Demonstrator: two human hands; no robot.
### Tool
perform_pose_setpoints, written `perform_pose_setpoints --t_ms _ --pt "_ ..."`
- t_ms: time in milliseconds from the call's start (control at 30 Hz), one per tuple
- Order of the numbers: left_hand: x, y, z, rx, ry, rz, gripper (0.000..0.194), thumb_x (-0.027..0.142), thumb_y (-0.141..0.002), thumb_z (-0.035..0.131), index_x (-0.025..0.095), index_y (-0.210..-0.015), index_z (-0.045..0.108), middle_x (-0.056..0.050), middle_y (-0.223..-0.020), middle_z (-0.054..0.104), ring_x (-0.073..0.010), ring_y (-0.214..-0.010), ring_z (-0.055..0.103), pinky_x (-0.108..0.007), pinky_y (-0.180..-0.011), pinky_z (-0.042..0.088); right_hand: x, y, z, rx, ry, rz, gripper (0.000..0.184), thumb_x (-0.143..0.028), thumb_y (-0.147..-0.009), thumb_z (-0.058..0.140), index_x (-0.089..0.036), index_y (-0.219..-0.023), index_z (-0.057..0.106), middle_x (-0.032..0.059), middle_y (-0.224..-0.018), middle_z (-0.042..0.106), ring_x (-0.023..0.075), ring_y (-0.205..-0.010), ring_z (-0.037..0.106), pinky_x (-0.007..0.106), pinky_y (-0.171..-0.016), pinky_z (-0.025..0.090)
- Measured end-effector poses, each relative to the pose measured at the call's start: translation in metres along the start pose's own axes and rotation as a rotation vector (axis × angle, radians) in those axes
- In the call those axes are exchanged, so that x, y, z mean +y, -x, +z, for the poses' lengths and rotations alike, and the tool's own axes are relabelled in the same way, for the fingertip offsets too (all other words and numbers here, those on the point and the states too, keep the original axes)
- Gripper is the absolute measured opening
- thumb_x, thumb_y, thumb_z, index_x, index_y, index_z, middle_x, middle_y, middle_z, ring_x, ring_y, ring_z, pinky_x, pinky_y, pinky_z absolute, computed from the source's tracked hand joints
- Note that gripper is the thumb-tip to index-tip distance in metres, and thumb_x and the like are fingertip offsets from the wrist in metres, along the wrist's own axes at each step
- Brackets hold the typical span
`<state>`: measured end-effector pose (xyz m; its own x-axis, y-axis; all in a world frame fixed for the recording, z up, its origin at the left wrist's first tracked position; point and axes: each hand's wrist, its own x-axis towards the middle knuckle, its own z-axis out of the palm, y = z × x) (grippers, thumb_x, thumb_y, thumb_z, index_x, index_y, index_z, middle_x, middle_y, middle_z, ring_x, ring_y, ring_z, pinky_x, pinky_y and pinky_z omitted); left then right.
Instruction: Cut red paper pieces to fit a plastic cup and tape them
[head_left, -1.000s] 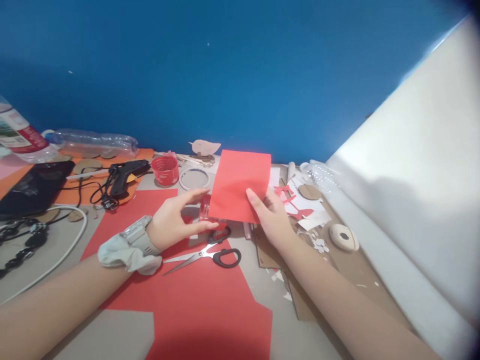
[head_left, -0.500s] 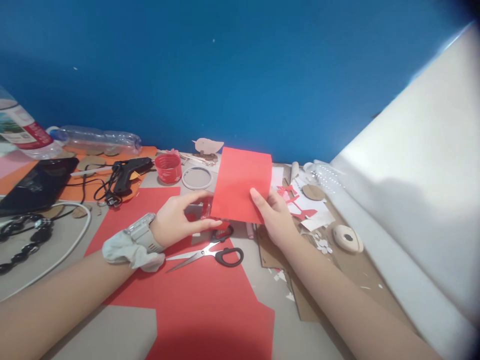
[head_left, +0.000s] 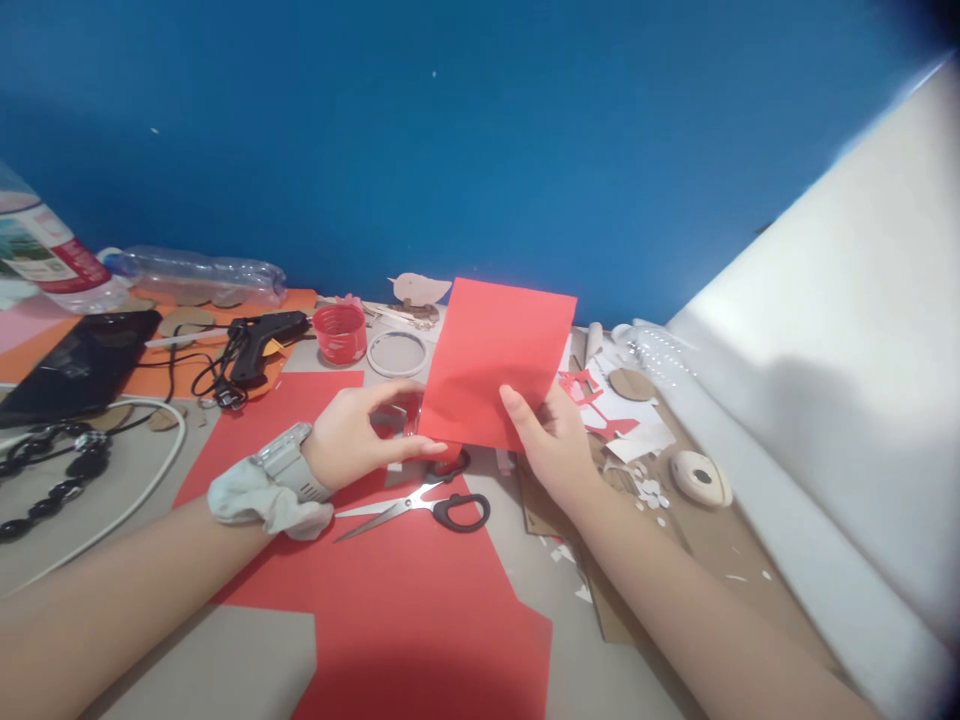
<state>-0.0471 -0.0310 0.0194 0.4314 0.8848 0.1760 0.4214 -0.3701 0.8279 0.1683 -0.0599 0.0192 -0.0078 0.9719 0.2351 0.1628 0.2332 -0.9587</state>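
My right hand (head_left: 555, 440) pinches a rectangular piece of red paper (head_left: 499, 365), its thumb on the near face and its fingers behind. At the paper's lower left, my left hand (head_left: 375, 430) is curved around a clear plastic piece (head_left: 412, 410), most of which the paper hides. This hand wears a watch and a pale scrunchie at the wrist. Below the hands, scissors (head_left: 420, 505) with black handles lie spread on a large red sheet (head_left: 390, 590).
A red cup-like ring (head_left: 340, 335) and a white ring (head_left: 397, 354) stand behind my left hand. To the left lie a black glue gun (head_left: 262, 345), a phone (head_left: 79, 360) and plastic bottles (head_left: 199, 275). Cardboard (head_left: 720, 560), paper scraps and a white tape dispenser-like object (head_left: 699, 478) lie right.
The red paper has turned, its top edge swinging up and to the right, and it shows wider. My left hand keeps its curve around the plastic piece.
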Motion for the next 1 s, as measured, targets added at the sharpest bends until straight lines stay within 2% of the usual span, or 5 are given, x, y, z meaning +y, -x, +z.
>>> perform_pose_setpoints --t_ms 300,500,600,833,1000 --pt "-0.0002 0.0003 -0.0011 0.036 0.008 0.009 0.058 0.045 -0.059 0.076 0.022 -0.11 0.061 -0.004 -0.105 0.068 -0.0228 -0.088 0.066 -0.034 -0.08 0.055 0.0001 0.0015 0.001 0.016 0.07 -0.017 0.023 -0.041 -0.086 0.049 -0.025 -0.101 0.057 0.0034 -0.089 0.066 0.0129 -0.044 0.056 0.023 -0.027 0.042" --pt "-0.0019 -0.0002 -0.0002 0.067 0.034 0.006 0.053 0.044 -0.059 0.076 0.02 -0.105 0.063 -0.005 -0.101 0.069 -0.0229 -0.088 0.066 -0.035 -0.079 0.056 -0.0007 0.0044 0.0002 0.159 0.375 -0.309 0.014 -0.03 -0.088 0.049 -0.023 -0.094 0.059 0.0033 -0.084 0.067 0.0195 -0.071 0.063 0.03 -0.058 0.052" --pt "-0.0042 -0.0001 0.0005 0.063 0.057 -0.016 0.053 0.044 -0.059 0.076 0.019 -0.105 0.063 -0.007 -0.101 0.068 -0.0241 -0.086 0.066 -0.038 -0.079 0.056 -0.0001 0.0066 -0.0016 0.174 0.479 -0.402 0.009 -0.026 -0.087 0.051 -0.023 -0.085 0.059 0.0012 -0.072 0.065 0.0189 -0.066 0.061 0.031 -0.061 0.05" --pt "-0.0028 -0.0003 0.0004 0.032 0.11 -0.008 0.051 0.042 -0.062 0.075 0.02 -0.106 0.062 -0.005 -0.098 0.069 -0.0233 -0.087 0.066 -0.037 -0.08 0.055 0.0011 0.0081 -0.0026 0.15 0.503 -0.426 0.01 -0.023 -0.085 0.053 -0.023 -0.076 0.056 -0.002 -0.061 0.059 0.0155 -0.056 0.057 0.028 -0.057 0.047" --pt "-0.0006 -0.0002 0.0005 0.061 0.042 0.026 0.053 0.042 -0.064 0.073 0.019 -0.11 0.06 -0.006 -0.102 0.068 -0.0224 -0.089 0.065 -0.036 -0.083 0.054 0.0034 0.0071 -0.0026 0.161 0.502 -0.407 0.008 -0.025 -0.086 0.052 -0.022 -0.08 0.058 0.0016 -0.072 0.064 0.0199 -0.071 0.061 0.031 -0.062 0.049"
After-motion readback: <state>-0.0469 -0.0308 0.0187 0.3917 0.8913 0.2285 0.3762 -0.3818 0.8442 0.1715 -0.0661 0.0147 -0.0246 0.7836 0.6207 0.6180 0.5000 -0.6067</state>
